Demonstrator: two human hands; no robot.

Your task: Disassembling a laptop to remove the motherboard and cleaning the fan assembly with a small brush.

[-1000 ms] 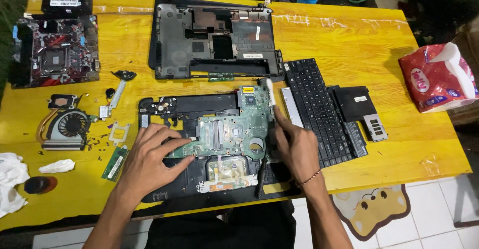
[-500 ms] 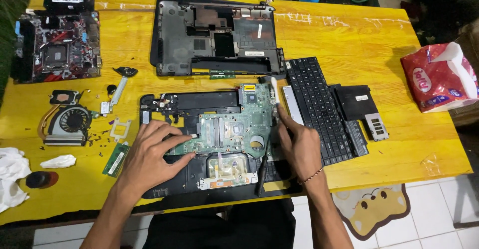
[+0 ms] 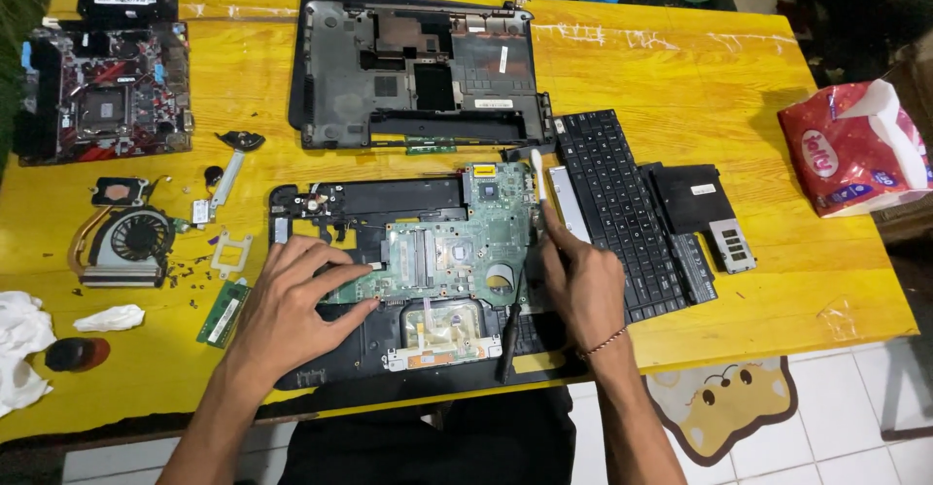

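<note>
A green laptop motherboard (image 3: 457,247) lies in a black laptop chassis (image 3: 369,203) on the yellow table. My left hand (image 3: 292,300) rests on the chassis, its spread fingertips touching the board's left edge. My right hand (image 3: 583,286) sits at the board's right edge and grips a thin white tool (image 3: 536,182) that points away from me along that edge. A black screwdriver (image 3: 507,334) lies on the chassis between my hands.
A black laptop bottom case (image 3: 418,67) lies behind, with a keyboard (image 3: 617,208) and black cover panels (image 3: 695,203) to the right. At left are a red-black desktop board (image 3: 102,91), a cooling fan (image 3: 126,242) and a memory stick (image 3: 225,312). A tissue pack (image 3: 855,150) sits far right.
Both hands stay at the board's edges with only slight shifts. The white tool remains in my right hand.
</note>
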